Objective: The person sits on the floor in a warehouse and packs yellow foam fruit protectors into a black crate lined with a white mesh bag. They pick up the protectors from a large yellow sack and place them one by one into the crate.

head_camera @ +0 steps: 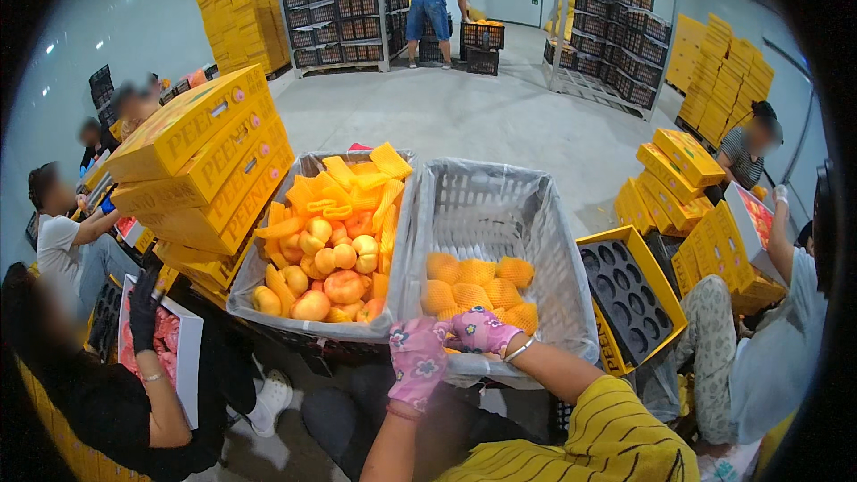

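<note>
My left hand [418, 358] and my right hand [483, 330], both in pink flowered gloves, meet over the near edge of the right-hand crate [556, 274]. A bit of orange shows beneath them, but whether they grip anything is hidden. Inside this plastic-lined crate, several fruits in orange foam net sleeves [477, 272] lie at the near left. Beside it on the left, another lined crate [244, 301] holds bare yellow-red peaches [343, 286], some flattened in shape. Loose orange foam net sleeves [361, 187] are heaped at its far end and along its sides.
Stacked yellow cartons [201, 154] rise left of the crates. On the right, an open yellow carton [676, 311] holds a black moulded tray [626, 288]. Seated co-workers flank me; one gloved hand [144, 311] touches a white box at left. Farther back, a person [428, 7] bends over black crates.
</note>
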### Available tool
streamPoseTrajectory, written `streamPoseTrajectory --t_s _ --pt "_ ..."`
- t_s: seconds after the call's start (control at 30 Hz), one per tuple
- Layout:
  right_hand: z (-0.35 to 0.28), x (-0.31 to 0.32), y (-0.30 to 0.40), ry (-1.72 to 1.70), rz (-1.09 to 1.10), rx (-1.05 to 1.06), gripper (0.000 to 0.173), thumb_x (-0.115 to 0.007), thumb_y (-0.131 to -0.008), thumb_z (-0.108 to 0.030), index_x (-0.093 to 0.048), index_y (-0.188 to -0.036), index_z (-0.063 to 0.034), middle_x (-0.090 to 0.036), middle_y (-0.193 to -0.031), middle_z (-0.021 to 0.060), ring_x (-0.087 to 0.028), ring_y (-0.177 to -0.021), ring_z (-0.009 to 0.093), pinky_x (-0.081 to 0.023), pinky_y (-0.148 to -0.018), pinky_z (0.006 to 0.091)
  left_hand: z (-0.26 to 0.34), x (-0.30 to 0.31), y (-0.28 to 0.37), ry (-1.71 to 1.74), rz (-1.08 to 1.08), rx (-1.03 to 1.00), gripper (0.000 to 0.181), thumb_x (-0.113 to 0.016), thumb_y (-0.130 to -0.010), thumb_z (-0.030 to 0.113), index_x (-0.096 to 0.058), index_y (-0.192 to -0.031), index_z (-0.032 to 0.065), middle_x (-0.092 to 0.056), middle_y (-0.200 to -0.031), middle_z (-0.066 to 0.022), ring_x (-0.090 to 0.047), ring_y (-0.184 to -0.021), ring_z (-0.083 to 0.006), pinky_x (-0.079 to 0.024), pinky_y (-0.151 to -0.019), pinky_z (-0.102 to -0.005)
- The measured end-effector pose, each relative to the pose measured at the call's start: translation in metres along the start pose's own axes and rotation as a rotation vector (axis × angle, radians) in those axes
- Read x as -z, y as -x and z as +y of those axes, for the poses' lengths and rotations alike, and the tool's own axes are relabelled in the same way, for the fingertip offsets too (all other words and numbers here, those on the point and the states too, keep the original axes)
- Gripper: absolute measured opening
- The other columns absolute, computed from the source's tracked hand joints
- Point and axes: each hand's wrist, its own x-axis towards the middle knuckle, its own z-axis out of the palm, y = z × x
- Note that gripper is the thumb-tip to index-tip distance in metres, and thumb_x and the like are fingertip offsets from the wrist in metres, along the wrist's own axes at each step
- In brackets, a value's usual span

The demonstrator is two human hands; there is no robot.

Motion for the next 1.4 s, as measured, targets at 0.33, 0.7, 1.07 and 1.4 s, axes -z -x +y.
streamPoseTrajectory --t_s 0.33,0.7,1.07,1.4 --pt "-0.003 0.006 0.006 -0.019 -0.015 -0.007 0.036 -0.055 -0.080 -0.033 -0.054 -0.114 -0.0235 -0.063 -0.080 0.0141 -0.061 -0.075 0.033 -0.047 -0.066 0.0425 0.000 0.000 0.003 -0.059 -0.061 0.027 0.023 -0.057 -0.068 0.011 -0.065 -0.088 0.0169 -0.061 -0.083 -0.0025 -0.056 -0.085 -0.0218 -0.041 -0.069 -0.0373" --pt "-0.007 0.012 0.007 0.029 -0.036 -0.024 0.036 -0.054 -0.080 -0.035 -0.055 -0.114 -0.0227 -0.063 -0.080 0.0147 -0.061 -0.074 0.032 -0.047 -0.065 0.0429 -0.001 0.000 0.003 0.004 -0.027 0.022 0.029 -0.056 -0.067 0.006 -0.066 -0.091 0.0197 -0.062 -0.084 -0.0014 -0.056 -0.085 -0.0206 -0.041 -0.070 -0.0362" --pt "-0.009 0.012 0.006 -0.015 -0.077 -0.035 0.038 -0.053 -0.081 -0.035 -0.052 -0.118 -0.0256 -0.063 -0.078 0.0144 -0.061 -0.073 0.032 -0.047 -0.065 0.0431 0.002 0.004 0.004 -0.008 -0.060 0.047 0.027 -0.055 -0.069 0.007 -0.066 -0.089 0.0201 -0.062 -0.085 0.0001 -0.056 -0.086 -0.0196 -0.041 -0.071 -0.0358" --pt "-0.009 0.012 0.007 0.014 -0.040 0.044 0.039 -0.054 -0.081 -0.035 -0.049 -0.118 -0.0255 -0.062 -0.076 0.0147 -0.061 -0.073 0.033 -0.047 -0.065 0.0434 0.002 0.004 0.004 -0.017 -0.012 0.028 0.012 -0.052 -0.078 0.017 -0.064 -0.079 0.0145 -0.058 -0.080 -0.0038 -0.055 -0.081 -0.0218 -0.040 -0.064 -0.0392"
